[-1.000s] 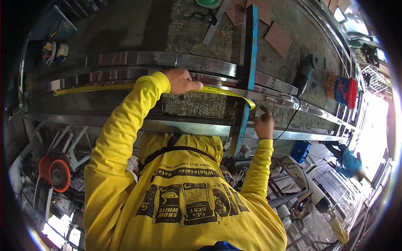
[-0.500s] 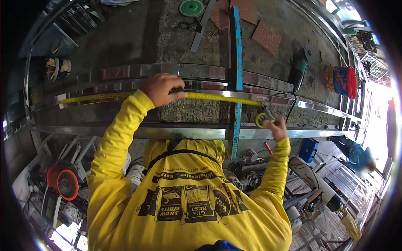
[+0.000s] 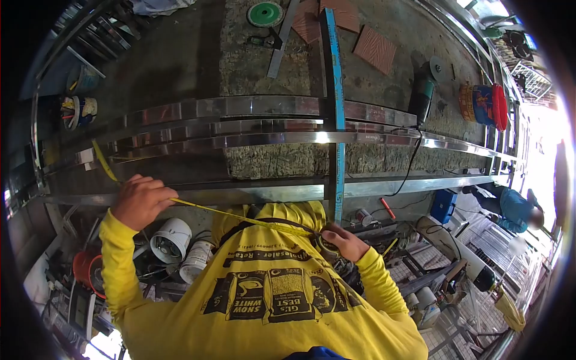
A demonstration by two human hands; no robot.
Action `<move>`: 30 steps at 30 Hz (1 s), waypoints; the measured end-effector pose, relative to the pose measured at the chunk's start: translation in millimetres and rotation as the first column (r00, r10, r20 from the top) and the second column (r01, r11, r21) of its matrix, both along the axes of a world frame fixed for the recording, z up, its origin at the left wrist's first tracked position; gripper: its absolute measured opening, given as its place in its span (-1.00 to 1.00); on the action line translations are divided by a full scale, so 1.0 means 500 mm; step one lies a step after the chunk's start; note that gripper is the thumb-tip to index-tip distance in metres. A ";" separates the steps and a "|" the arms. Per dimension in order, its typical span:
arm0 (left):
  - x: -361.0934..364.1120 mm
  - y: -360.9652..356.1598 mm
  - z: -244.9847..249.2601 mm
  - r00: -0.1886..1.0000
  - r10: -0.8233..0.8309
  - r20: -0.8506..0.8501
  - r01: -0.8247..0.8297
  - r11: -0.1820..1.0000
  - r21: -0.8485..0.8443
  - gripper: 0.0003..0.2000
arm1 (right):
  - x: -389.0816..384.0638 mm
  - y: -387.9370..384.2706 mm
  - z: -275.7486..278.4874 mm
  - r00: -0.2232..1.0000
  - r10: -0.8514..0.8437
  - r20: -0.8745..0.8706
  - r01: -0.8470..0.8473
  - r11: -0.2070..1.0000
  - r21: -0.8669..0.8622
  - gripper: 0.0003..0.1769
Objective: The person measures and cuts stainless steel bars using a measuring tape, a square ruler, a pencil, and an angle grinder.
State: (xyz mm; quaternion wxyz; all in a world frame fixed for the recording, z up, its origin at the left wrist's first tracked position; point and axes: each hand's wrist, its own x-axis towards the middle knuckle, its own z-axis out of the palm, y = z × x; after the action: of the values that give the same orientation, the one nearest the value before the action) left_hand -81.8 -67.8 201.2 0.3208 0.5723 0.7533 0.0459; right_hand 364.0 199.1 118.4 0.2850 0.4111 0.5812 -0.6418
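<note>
My left hand (image 3: 143, 202) is closed around the yellow blade of a tape measure (image 3: 209, 209), near the front metal rail. The blade's free end sticks out past this hand, up and to the left. From there the blade slants across my yellow shirt to my right hand (image 3: 346, 242). My right hand grips the tape measure's case, mostly hidden by the fingers, close to my body. Beyond both hands lie long shiny metal bars (image 3: 252, 140), side by side across the worktable. A blue-faced straight bar (image 3: 337, 78) crosses over them.
An angle grinder (image 3: 425, 96) with a black cord lies at right, beside a red-rimmed bucket (image 3: 485, 107). A green disc (image 3: 265, 14), a metal square and reddish tiles (image 3: 375, 49) sit at the back. White buckets (image 3: 171, 240) stand below left. Another person (image 3: 515, 209) is at far right.
Both hands have drawn back from the metal bars toward my body, bringing the tape measure along. The blade has lifted off the bars and slants between the hands.
</note>
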 end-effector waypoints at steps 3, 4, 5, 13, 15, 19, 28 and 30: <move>-0.031 -0.020 0.037 0.994 0.022 -0.111 -0.019 0.999 0.030 -0.79 | -0.044 -0.024 0.069 0.986 0.156 -0.052 -0.113 0.874 0.473 -0.34; -0.045 -0.027 0.045 0.984 0.029 -0.175 -0.019 0.998 0.057 -0.78 | -0.054 -0.025 0.094 0.976 0.213 -0.043 -0.169 0.868 0.466 -0.33; -0.063 -0.034 0.050 0.970 0.036 -0.240 -0.015 0.996 0.087 -0.76 | -0.060 -0.028 0.112 0.963 0.266 -0.034 -0.221 0.859 0.461 -0.32; -0.183 -0.091 0.072 0.825 0.142 -0.548 -0.046 0.982 0.185 -0.62 | -0.055 -0.068 0.109 0.973 0.197 0.119 -0.229 0.873 0.432 -0.16; -0.208 -0.098 0.078 0.793 0.164 -0.587 -0.074 0.982 0.174 -0.58 | -0.051 -0.072 0.103 0.973 0.161 0.166 -0.214 0.899 0.383 -0.26; -0.237 -0.108 0.097 0.753 0.164 -0.637 -0.090 0.985 0.148 -0.51 | -0.045 -0.080 0.092 0.989 0.078 0.127 -0.119 0.927 0.357 -0.32; -0.322 -0.093 0.154 0.643 0.110 -0.758 0.073 0.976 0.203 -0.41 | -0.062 -0.087 0.093 0.994 -0.055 0.094 0.012 0.911 0.412 -0.35; -0.331 -0.079 0.159 0.638 0.094 -0.764 0.100 0.974 0.203 -0.41 | -0.053 -0.097 0.080 0.995 -0.073 0.071 0.032 0.885 0.465 -0.33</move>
State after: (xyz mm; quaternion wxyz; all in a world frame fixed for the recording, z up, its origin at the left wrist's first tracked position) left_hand -247.5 -107.0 280.5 -0.0978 0.5711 0.8066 -0.1169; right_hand 337.5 150.6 158.7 0.1861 0.5102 0.6934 -0.4736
